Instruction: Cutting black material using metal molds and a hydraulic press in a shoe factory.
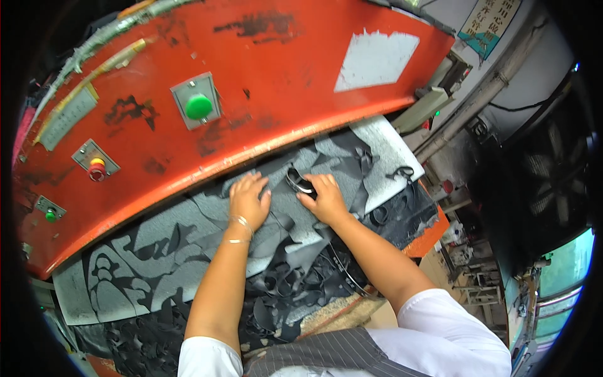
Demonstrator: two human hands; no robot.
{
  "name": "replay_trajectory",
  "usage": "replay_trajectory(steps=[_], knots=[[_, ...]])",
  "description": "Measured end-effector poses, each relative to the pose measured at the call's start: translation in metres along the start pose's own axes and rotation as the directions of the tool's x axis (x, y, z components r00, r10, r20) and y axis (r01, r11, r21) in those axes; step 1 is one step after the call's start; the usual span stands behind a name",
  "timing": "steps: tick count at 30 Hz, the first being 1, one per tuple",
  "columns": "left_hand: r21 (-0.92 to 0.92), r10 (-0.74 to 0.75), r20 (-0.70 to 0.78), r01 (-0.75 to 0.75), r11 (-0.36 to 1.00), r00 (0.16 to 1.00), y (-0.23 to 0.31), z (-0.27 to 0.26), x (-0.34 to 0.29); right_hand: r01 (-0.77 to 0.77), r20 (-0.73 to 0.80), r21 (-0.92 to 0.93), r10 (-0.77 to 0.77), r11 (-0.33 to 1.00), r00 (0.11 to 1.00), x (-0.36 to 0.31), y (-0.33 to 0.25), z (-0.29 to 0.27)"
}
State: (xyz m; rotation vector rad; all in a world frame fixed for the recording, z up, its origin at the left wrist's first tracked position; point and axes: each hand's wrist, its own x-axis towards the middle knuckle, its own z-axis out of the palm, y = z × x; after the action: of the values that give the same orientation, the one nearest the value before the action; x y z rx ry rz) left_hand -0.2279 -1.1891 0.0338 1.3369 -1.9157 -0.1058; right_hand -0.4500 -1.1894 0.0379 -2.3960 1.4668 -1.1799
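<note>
1. Right grip (328,200): I see the person's bare right hand near the centre of the head view, thumb and fingers together on a curved cutter, their hold clamped at its 4 o'clock side.
2. Curved cutter (301,185): a dark, looped piece with a shiny metal edge, located at mid-view on the grey sheet (207,220); I cannot tell whether its whole edge touches.
3. Left grip (249,201): palm down at the cutter's 9 o'clock, fingers extended and thumb apart; I make out nothing held. Thin bracelets (240,227) circle the wrist.
4. Grey sheet: lies along the bench (386,160), its curved cut-outs clustered toward 8 o'clock. The bench's pale, speckled surface shows at 2 o'clock.
5. Dark scraps (276,289): curled offcuts heaped at 6 o'clock, along the near side of the bench.
6. Red-orange machine beam (282,81): spans from 9 o'clock through 12 to 1 o'clock, beyond both hands. I note a large green button (198,107) at 10 o'clock and a red knob (97,171) at 9.
7. Fan (556,169): dark, at 3 o'clock, well apart from the bench.
</note>
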Motion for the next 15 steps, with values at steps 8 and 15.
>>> replay_trajectory(steps=[8, 15], knots=[[-0.167, -0.329, -0.215, 0.297, 0.940, 0.919, -0.019, -0.161, -0.089, -0.016, 0.064, -0.252, 0.033, 0.967, 0.997, -0.002, -0.017, -0.033], [0.064, -0.092, -0.945, 0.454, 0.889, 0.314, -0.116, -0.370, -0.142, 0.152, -0.047, 0.231, -0.145, 0.961, 0.988, 0.045, -0.147, -0.042]])
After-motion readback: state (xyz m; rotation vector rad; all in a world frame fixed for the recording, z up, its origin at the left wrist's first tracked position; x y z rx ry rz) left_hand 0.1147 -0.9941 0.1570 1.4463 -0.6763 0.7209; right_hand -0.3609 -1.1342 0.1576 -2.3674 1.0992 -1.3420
